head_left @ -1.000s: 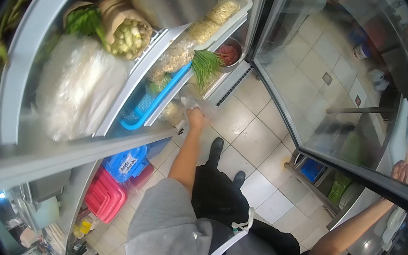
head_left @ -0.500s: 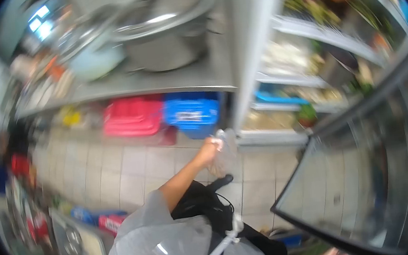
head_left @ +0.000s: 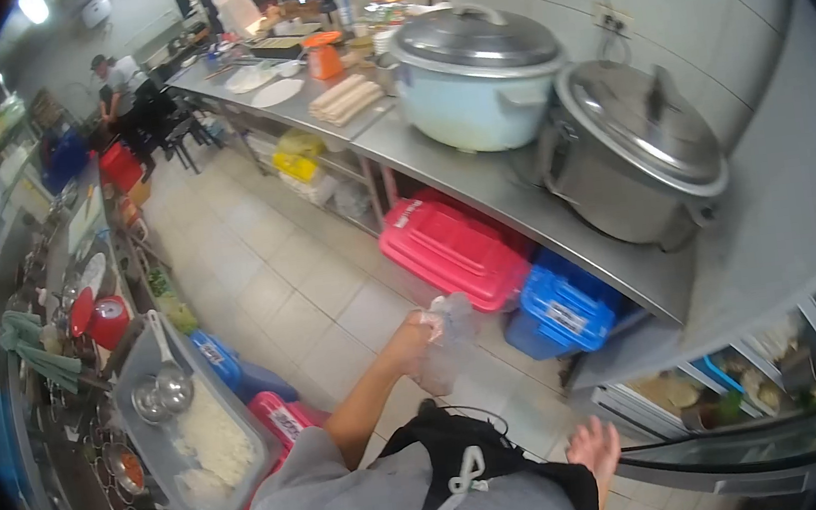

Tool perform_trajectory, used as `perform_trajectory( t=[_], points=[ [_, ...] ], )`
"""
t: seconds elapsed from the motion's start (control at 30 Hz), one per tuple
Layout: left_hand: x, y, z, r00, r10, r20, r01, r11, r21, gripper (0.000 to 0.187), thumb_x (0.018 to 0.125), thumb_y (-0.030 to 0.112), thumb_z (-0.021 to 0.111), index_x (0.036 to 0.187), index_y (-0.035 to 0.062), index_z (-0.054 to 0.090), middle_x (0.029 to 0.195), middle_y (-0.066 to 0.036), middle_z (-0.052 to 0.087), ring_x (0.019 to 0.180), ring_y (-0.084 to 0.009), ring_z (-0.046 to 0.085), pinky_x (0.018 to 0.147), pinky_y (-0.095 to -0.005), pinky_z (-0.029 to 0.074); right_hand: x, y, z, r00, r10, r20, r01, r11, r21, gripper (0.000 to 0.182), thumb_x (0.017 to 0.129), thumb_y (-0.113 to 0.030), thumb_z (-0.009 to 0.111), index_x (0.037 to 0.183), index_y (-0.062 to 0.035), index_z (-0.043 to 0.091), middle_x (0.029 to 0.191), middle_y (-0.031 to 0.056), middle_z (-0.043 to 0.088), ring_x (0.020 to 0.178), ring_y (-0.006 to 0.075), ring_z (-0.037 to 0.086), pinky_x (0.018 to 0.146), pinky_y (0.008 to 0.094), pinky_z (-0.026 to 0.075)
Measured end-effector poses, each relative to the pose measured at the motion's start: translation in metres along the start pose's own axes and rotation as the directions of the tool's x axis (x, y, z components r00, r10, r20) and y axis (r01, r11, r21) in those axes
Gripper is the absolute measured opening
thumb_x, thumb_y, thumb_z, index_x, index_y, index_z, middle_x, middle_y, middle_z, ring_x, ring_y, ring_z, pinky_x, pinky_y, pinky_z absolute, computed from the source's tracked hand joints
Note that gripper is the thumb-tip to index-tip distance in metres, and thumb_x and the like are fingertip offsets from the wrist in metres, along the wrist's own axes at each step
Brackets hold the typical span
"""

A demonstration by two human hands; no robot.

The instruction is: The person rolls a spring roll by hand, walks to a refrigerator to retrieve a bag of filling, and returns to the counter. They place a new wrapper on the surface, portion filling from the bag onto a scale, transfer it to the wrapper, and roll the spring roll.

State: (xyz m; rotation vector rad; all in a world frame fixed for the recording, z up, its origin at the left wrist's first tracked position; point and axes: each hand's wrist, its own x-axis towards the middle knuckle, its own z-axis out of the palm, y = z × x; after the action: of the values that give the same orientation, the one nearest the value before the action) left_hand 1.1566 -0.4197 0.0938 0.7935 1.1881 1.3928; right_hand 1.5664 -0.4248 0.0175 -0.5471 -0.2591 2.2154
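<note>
My left hand [head_left: 412, 343] is closed around the gathered top of a clear plastic bag [head_left: 444, 352], which hangs over the tiled floor. What the bag holds is too blurred to make out. Fingers spread, my right hand [head_left: 594, 450] is beside the dark-edged glass fridge door [head_left: 752, 449] at the lower right, and it seems to hold nothing. Behind that door, the fridge shelves [head_left: 710, 387] carry food and containers.
On the steel counter [head_left: 385, 142] stand a pale blue rice cooker [head_left: 471, 97] and a grey cooker [head_left: 620, 170]. Below are a pink lidded bin [head_left: 453, 250] and a blue bin [head_left: 561, 313]. At left is a grey tub [head_left: 143, 361] of rice with ladles. A person [head_left: 118, 92] is far off.
My view has turned left, from the open fridge toward the long aisle. The fridge door has swung closer to the shelves. My right hand has come forward; the bag stays in my left.
</note>
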Motion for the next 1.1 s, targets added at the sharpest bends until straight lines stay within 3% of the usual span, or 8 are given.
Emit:
perform_trajectory(
  t=[0.2, 0.5, 0.6, 0.67, 0.73, 0.8, 0.93, 1.1],
  points=[
    [0.011, 0.067, -0.081, 0.982, 0.104, 0.158, -0.151, 0.935, 0.321, 0.008, 0.065, 0.004, 0.043, 0.059, 0.0061, 0.047, 0.055, 0.0, 0.041, 0.056, -0.0107, 0.041, 0.053, -0.0272, 0.033, 0.257, 0.155, 0.119, 0.629, 0.756, -0.184, -0.776, 0.593, -0.217, 0.079, 0.082, -0.055, 0.056, 0.139, -0.0091, 0.029, 0.13, 0.019, 0.045, 0.121, 0.0388, 0.042, 0.099, 0.0524, 0.035],
    [-0.009, 0.102, -0.204, 0.952, 0.299, 0.067, -0.254, 0.645, 0.721, 0.005, 0.067, 0.007, 0.05, 0.067, 0.0027, 0.051, 0.068, -0.012, 0.05, 0.069, -0.0199, 0.05, 0.068, -0.0339, 0.042, 0.452, 0.307, 0.256, 0.558, 0.818, 0.138, -0.709, 0.557, -0.432, 0.064, 0.087, -0.04, 0.057, 0.136, -0.0051, 0.033, 0.13, 0.0147, 0.046, 0.116, 0.0312, 0.048, 0.098, 0.0445, 0.039],
    [-0.025, 0.107, -0.248, 0.99, 0.139, -0.016, -0.1, 0.781, 0.616, 0.019, 0.07, 0.007, 0.049, 0.084, -0.0014, 0.057, 0.077, -0.017, 0.055, 0.065, -0.0248, 0.054, 0.057, -0.0358, 0.043, 0.501, 0.34, 0.284, 0.477, 0.854, 0.208, -0.679, 0.508, -0.53, 0.062, 0.088, -0.037, 0.057, 0.135, -0.0047, 0.033, 0.13, 0.0141, 0.046, 0.116, 0.0301, 0.048, 0.098, 0.0434, 0.04],
    [-0.029, 0.106, -0.274, 0.923, -0.16, -0.349, 0.127, 0.985, -0.118, 0.027, 0.077, 0.01, 0.048, 0.101, -0.001, 0.055, 0.082, -0.011, 0.057, 0.07, -0.0188, 0.057, 0.06, -0.031, 0.046, 0.542, 0.357, 0.319, 0.435, 0.854, 0.284, -0.626, 0.514, -0.586, 0.061, 0.088, -0.035, 0.057, 0.135, -0.0044, 0.033, 0.13, 0.0137, 0.046, 0.116, 0.0294, 0.049, 0.098, 0.0426, 0.04],
    [-0.015, 0.127, -0.305, 0.905, -0.119, -0.409, 0.07, 0.988, -0.134, 0.038, 0.083, 0.014, 0.048, 0.118, -0.0003, 0.049, 0.09, -0.008, 0.059, 0.072, -0.0146, 0.058, 0.063, -0.0271, 0.047, 0.567, 0.377, 0.347, 0.398, 0.846, 0.356, -0.578, 0.532, -0.619, 0.06, 0.088, -0.034, 0.057, 0.135, -0.0042, 0.034, 0.13, 0.0133, 0.046, 0.116, 0.0287, 0.049, 0.098, 0.0418, 0.041],
    [0.003, 0.152, -0.327, 0.623, 0.001, -0.782, -0.137, 0.985, -0.108, 0.036, 0.09, 0.014, 0.049, 0.123, -0.0008, 0.047, 0.094, -0.01, 0.059, 0.081, -0.0164, 0.057, 0.068, -0.026, 0.047, 0.592, 0.4, 0.376, 0.369, 0.827, 0.425, -0.525, 0.563, -0.639, 0.059, 0.089, -0.032, 0.057, 0.135, -0.0039, 0.034, 0.13, 0.0129, 0.047, 0.115, 0.028, 0.049, 0.097, 0.0411, 0.041],
    [0.039, 0.175, -0.395, 0.468, 0.478, -0.743, 0.078, 0.816, 0.573, 0.076, 0.075, 0.016, 0.075, 0.137, 0.0032, 0.031, 0.109, -0.013, 0.06, 0.099, -0.021, 0.059, 0.089, -0.0324, 0.043, 0.639, 0.441, 0.43, 0.314, 0.783, 0.537, -0.39, 0.622, -0.679, 0.056, 0.089, -0.028, 0.057, 0.134, -0.0034, 0.034, 0.129, 0.0121, 0.047, 0.115, 0.0266, 0.05, 0.097, 0.0395, 0.042],
    [0.075, 0.171, -0.485, 0.289, 0.435, -0.853, -0.182, 0.9, 0.397, 0.095, 0.069, 0.012, 0.079, 0.141, 0.0043, 0.018, 0.118, -0.016, 0.056, 0.11, -0.0229, 0.054, 0.095, -0.0347, 0.04, 0.685, 0.513, 0.443, 0.462, 0.749, 0.474, -0.382, 0.651, -0.656, 0.052, 0.09, -0.018, 0.057, 0.134, -0.0023, 0.034, 0.128, 0.0105, 0.047, 0.113, 0.0217, 0.05, 0.095, 0.0352, 0.043]
  ],
)
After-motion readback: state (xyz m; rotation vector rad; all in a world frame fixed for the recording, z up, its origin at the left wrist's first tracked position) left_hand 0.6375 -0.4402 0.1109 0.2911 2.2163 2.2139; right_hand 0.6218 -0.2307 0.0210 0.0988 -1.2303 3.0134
